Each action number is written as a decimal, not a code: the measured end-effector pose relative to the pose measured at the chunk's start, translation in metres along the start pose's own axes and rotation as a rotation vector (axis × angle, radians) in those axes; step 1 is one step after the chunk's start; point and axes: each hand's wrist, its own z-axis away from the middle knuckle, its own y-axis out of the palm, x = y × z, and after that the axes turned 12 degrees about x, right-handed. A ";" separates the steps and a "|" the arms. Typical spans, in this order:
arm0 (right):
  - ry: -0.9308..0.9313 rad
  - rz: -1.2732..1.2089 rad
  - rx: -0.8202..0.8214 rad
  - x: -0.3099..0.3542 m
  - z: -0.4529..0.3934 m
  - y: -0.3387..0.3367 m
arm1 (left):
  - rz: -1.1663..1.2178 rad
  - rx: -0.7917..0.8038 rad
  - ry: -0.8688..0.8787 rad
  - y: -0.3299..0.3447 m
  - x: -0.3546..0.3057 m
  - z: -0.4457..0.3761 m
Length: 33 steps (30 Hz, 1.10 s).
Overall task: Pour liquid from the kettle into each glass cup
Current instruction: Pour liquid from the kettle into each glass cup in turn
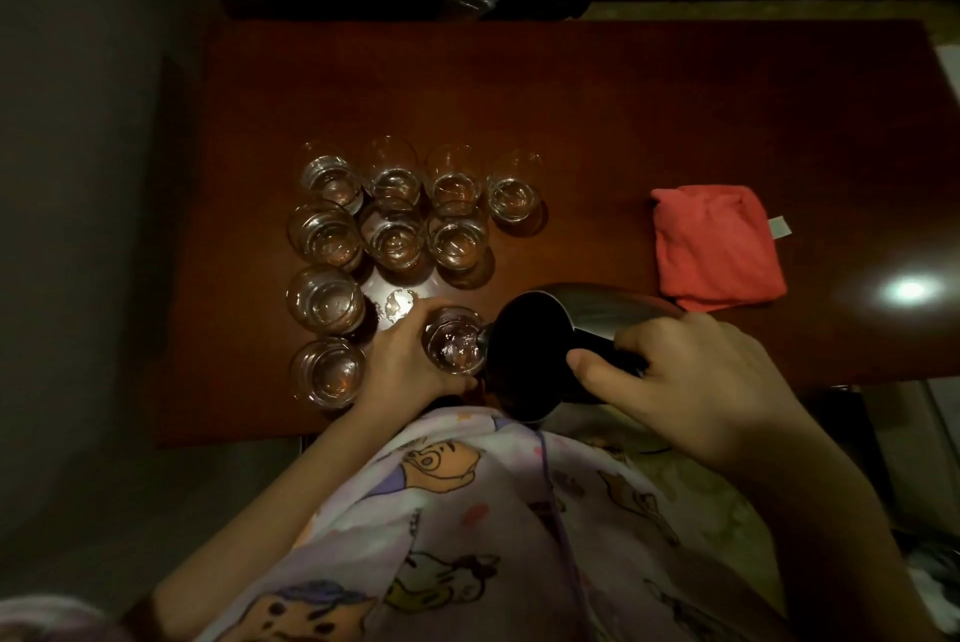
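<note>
Kettle [540, 345] is tipped over on its side in the right hand [691, 381], fingers curled round the dark handle, spout right at the rim of a glass cup [454, 342]. Left hand [410, 355] is wrapped round that cup from its left side, holding it on the wooden table [571, 121]. Liquid looks churned up inside it. Nine more glass cups [392, 230] sit beyond and to the left of the left hand, packed close together, each with some liquid in the bottom. Beyond the right hand there's a folded red cloth [719, 246], near the kettle but not clearly touching. Cartoon-print clothing [467, 527] fills the bottom.
</note>
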 end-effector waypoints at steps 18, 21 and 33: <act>-0.017 -0.018 0.005 -0.001 0.000 -0.001 | 0.000 0.002 0.014 0.000 0.000 -0.001; -0.026 -0.016 0.000 -0.002 0.000 -0.001 | 0.015 0.002 0.006 0.000 -0.001 0.000; -0.092 -0.055 -0.078 -0.016 -0.014 0.009 | 0.030 0.002 -0.070 -0.004 -0.004 0.001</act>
